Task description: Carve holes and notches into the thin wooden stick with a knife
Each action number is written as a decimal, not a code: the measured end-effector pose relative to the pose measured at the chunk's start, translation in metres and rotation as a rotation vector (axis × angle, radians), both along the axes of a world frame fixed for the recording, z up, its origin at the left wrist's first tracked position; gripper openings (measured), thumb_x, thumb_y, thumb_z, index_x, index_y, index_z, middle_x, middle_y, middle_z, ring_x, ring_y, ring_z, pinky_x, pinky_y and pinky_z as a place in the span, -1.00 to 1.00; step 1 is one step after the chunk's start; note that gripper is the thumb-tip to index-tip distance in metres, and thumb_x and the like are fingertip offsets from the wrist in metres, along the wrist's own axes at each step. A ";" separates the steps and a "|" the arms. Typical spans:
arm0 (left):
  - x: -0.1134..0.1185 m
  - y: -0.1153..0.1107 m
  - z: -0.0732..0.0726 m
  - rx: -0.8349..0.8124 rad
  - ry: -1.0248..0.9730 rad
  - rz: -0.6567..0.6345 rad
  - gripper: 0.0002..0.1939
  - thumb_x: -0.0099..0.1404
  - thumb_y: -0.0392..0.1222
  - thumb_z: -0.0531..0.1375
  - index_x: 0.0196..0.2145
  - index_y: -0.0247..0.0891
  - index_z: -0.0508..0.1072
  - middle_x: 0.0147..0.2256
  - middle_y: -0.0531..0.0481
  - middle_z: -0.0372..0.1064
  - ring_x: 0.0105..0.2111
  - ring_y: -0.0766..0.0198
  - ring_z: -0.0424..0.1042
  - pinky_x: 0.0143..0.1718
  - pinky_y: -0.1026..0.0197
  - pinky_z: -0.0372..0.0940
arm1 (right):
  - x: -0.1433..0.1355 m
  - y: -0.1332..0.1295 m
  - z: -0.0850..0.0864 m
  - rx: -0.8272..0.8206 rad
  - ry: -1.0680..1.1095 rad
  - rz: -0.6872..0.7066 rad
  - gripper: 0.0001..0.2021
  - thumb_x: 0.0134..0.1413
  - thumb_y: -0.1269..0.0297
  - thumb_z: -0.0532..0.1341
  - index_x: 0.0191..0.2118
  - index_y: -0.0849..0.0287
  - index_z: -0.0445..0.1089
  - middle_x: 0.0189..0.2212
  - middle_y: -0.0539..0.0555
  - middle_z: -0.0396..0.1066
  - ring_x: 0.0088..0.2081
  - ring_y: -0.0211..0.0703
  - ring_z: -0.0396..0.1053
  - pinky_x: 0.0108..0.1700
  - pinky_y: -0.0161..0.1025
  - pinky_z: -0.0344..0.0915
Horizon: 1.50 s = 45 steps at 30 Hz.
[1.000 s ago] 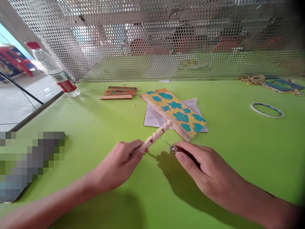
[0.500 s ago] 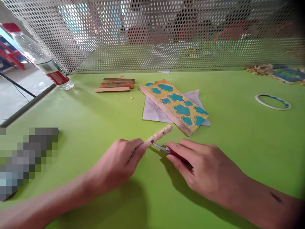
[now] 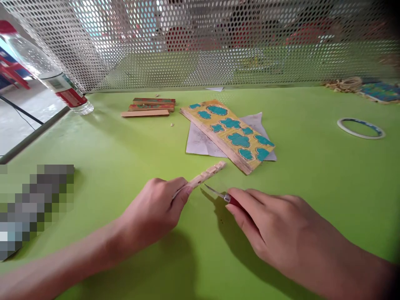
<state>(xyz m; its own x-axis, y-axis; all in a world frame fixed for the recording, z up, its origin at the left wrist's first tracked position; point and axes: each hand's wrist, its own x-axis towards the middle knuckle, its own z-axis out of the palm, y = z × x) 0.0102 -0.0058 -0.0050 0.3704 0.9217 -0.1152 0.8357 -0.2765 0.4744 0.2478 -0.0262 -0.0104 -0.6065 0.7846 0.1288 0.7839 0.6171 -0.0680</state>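
My left hand (image 3: pixel 165 204) is closed round one end of a pale wooden stick (image 3: pixel 208 174), which sticks out up and to the right with notches cut along it. In my right hand (image 3: pixel 265 221) is a carving knife (image 3: pixel 229 198) with a dark red handle, a metal collar and a thin blade. The blade's tip points left, just below the stick and a little apart from it. Beyond the stick, a yellow painted board (image 3: pixel 231 129) with blue-green cloud shapes lies slantwise on a sheet of white paper (image 3: pixel 200 143).
Small wooden strips (image 3: pixel 150 106) lie at the back left, near a plastic bottle (image 3: pixel 62 83). A roll of tape (image 3: pixel 361 128) lies at the right. Behind it are a coil of cord (image 3: pixel 345 84) and a blue patterned piece (image 3: pixel 381 91). A perforated metal screen (image 3: pixel 200 62) closes the back edge.
My right hand has drawn the knife right, so the blade no longer touches the stick. The stick has turned slightly in my left hand, which stays nearly in place.
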 end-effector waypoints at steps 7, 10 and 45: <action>0.000 0.000 -0.001 -0.003 -0.005 -0.004 -0.60 0.47 -0.06 -0.03 -0.53 -0.22 0.15 -0.65 0.18 -0.03 -0.63 0.39 -0.10 -0.55 0.26 -0.12 | -0.003 0.008 -0.004 -0.102 0.092 -0.015 -0.67 0.37 0.25 -0.06 -0.04 0.20 0.43 -0.30 0.16 0.57 -0.63 -0.20 0.33 -0.58 -0.17 0.01; -0.001 0.002 -0.001 -0.005 -0.018 -0.024 -0.60 0.47 -0.07 -0.03 -0.53 -0.22 0.14 -0.65 0.18 -0.03 -0.63 0.39 -0.10 -0.55 0.26 -0.11 | -0.006 0.009 -0.005 -0.159 0.074 -0.021 -0.66 0.39 0.25 -0.08 -0.09 0.21 0.42 -0.35 0.16 0.55 -0.65 -0.22 0.29 -0.58 -0.17 -0.02; -0.010 0.011 -0.007 0.162 0.062 -0.167 -0.67 0.47 -0.13 -0.07 -0.41 -0.24 0.32 -0.62 0.11 0.15 -0.64 0.36 0.12 -0.54 0.27 0.01 | -0.010 0.015 -0.001 -0.320 0.069 -0.083 -0.71 0.39 0.25 -0.12 -0.36 0.11 0.22 -0.64 -0.02 0.28 -0.68 -0.22 0.19 -0.59 -0.23 -0.14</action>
<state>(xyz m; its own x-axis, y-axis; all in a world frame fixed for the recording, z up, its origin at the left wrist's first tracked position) 0.0004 0.0051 -0.0122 0.5162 0.8565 0.0019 0.7981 -0.4818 0.3617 0.2374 -0.0114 -0.0110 -0.5372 0.8382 -0.0935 0.8175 0.4901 -0.3025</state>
